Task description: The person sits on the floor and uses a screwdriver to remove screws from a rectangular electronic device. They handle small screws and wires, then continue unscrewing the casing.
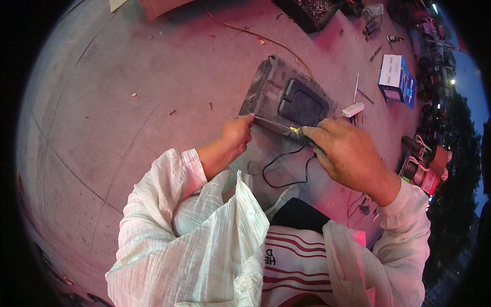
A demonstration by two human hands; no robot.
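Note:
My right hand is closed round the dark handle of a screwdriver with a yellow collar. Its thin shaft points left, along the near edge of a dusty grey box-like block. At the shaft's far end, the fingers of my left hand are pinched together around the tip; whether a small part is held there too is hidden. On top of the block lies a flat black device with a raised outline. A black cable loops on the ground below the block, its upper end passing near my right hand.
A white plug-like piece lies right of the block, near a thin rod. Beyond stands a blue and white carton. A dark tray of small metal parts is at the far side. Red equipment sits at right.

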